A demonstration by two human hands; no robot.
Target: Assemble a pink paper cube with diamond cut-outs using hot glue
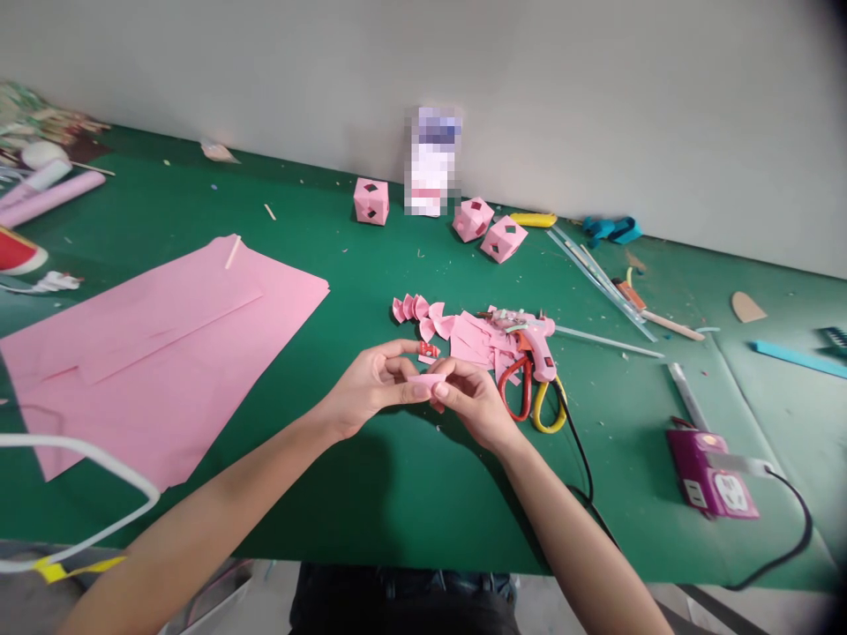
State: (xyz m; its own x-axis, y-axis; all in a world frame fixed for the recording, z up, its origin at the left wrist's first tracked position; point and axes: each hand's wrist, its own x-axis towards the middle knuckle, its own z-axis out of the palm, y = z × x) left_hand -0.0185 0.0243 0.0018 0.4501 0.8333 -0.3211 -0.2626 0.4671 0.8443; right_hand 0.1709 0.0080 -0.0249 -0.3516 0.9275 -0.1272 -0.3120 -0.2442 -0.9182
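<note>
Between the fingertips of both hands is a small piece of pink paper [427, 380]. My left hand [374, 385] pinches its left end, with a red patterned wrap [429, 349] on one finger. At the right end, the thumb and fingers of my right hand [477, 401] press on the same piece. Just beyond the hands lie several curled pink paper pieces [416, 309] and a pile of flat pink strips [473, 339]. A pink glue gun [535, 335] rests on the pile, beside scissors with red and yellow handles [548, 410].
Large pink paper sheets [198, 370] cover the left of the green table [344, 511]. Three pink paper cubes with cut-outs, one a box [371, 203], stand near the wall. A purple power adapter [711, 476] with a black cord sits at right. Clear sticks [599, 282] lie behind.
</note>
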